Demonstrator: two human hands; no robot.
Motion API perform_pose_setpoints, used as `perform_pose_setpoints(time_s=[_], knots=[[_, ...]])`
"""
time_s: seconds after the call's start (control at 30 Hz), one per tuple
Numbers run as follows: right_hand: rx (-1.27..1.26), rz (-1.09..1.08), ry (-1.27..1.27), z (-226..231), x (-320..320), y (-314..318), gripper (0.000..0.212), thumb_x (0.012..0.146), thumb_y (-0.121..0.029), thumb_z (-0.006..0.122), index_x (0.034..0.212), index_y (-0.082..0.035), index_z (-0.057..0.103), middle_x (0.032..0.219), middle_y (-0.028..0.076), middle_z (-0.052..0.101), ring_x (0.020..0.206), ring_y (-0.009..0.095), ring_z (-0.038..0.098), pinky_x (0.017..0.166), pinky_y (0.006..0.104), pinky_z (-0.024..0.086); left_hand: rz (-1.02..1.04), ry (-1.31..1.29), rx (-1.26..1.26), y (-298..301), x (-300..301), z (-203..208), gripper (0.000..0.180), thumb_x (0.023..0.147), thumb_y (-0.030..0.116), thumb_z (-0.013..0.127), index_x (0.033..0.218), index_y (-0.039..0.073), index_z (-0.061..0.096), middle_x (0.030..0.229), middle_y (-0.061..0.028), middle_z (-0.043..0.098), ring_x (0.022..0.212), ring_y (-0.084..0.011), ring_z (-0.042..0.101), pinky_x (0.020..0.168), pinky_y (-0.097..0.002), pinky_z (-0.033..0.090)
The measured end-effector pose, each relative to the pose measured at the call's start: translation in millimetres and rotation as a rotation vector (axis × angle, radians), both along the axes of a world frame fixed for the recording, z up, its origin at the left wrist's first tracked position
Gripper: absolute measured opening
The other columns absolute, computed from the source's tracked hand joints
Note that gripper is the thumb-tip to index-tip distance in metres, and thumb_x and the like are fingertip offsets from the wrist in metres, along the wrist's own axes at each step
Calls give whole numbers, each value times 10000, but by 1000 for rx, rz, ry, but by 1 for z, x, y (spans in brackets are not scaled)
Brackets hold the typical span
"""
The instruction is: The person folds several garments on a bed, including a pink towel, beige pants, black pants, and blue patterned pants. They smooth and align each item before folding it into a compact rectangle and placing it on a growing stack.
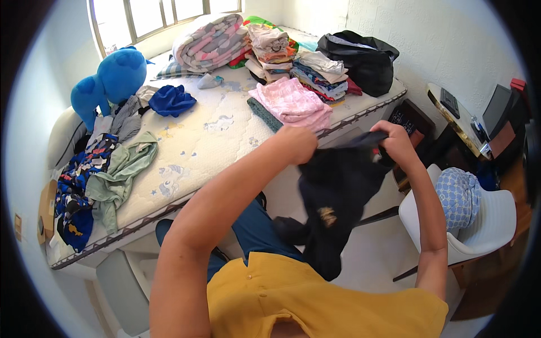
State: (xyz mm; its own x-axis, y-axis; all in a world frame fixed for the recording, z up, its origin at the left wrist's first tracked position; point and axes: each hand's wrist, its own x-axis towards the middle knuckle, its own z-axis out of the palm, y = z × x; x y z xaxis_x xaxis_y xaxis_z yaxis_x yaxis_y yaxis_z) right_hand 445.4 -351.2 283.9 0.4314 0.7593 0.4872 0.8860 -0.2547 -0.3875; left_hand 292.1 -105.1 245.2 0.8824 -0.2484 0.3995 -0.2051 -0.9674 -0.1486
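One dark garment hangs between and below left hand, curled closed at its near corner, and right hand, pinching opposite corner; folded pink cloth just beyond left hand.

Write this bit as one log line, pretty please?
left hand: grips dark garment | right hand: grips it too | garment: hangs down | mattress: folded clothes, loose clothes

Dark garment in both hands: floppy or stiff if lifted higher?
Likely floppy: the dark garment hangs in loose folds from the left hand and right hand. Its lower end may swing, as it dangles well below both.
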Motion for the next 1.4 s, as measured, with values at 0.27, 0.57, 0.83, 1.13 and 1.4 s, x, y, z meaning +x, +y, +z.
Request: perform_pose_setpoints(time_s=[0.27, 0.57, 0.83, 1.13, 1.4], knots=[[290, 82, 725, 44, -85, 50, 191, 825, 48, 583, 991, -23, 643, 823, 34, 670, 727, 72, 591, 643, 219, 450, 111, -161, -563, -36, -74, 61, 461, 809, 141, 670, 1248, 84, 542, 1141, -181, 573, 1040, -403, 589, 872, -463, 485], [338, 394, 724, 39, -132, 85, 411, 832, 40, 553, 1232, -47, 584, 1008, 64, 641, 896, 108, 598, 798, 238, 476, 269, -22, -938, -49, -81, 65, 686, 766, 119, 691, 1390, 124, 406, 1052, -213, 641, 996, -376, 644, 864, -428, 501], [405, 339, 759, -51, -57, 80, 518, 863, -62, 608, 1365, -34, 486, 1145, 68, 628, 1082, 169, 605, 882, 308, 494, -67, -194, -1148, -2, -92, 72, 473, 696, -25, 659, 1154, 43, 563, 917, -122, 609, 875, -215, 607, 814, -322, 483], [-33, 93, 457, -218, -96, 106, 360, 834, -24, 604, 1194, -20, 593, 1018, 54, 643, 953, 142, 580, 841, 298, 476, -403, -173, -1368, 13, -122, 71, 524, 721, -76, 642, 1222, 31, 529, 978, -95, 595, 927, -127, 567, 844, -277, 467], [262, 76, 522, -63, -98, 216, 235, 884, -80, 630, 1104, -2, 655, 950, 50, 663, 906, 142, 592, 833, 294, 466, -103, -758, -1779, 180, -276, 78, 459, 806, 93, 710, 1241, 53, 568, 1105, -93, 664, 950, -235, 674, 901, -366, 551]])
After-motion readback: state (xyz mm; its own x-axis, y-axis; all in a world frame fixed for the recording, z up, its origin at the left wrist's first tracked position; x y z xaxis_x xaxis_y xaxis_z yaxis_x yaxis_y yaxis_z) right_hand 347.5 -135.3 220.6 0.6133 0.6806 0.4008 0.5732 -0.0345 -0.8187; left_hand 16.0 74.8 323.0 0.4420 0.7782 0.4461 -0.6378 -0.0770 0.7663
